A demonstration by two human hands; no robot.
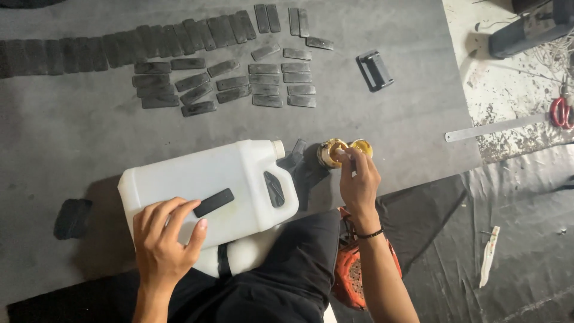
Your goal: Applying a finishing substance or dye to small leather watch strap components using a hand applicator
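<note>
A white plastic jug lies on its side across my lap and the grey mat. On its flat face rests a small black rectangular strip. My left hand lies flat on the jug, its fingertips touching the end of that strip. My right hand reaches to a small tin of yellow glue, its fingers pinched over the tin's mouth; a thin tool may be in them, but I cannot make it out. The tin's yellow lid sits just beside it.
Several black strips lie in rows at the far side of the mat, with an overlapping line of them along the top. A black clip-like piece, a metal ruler, red scissors and an orange object by my leg are nearby.
</note>
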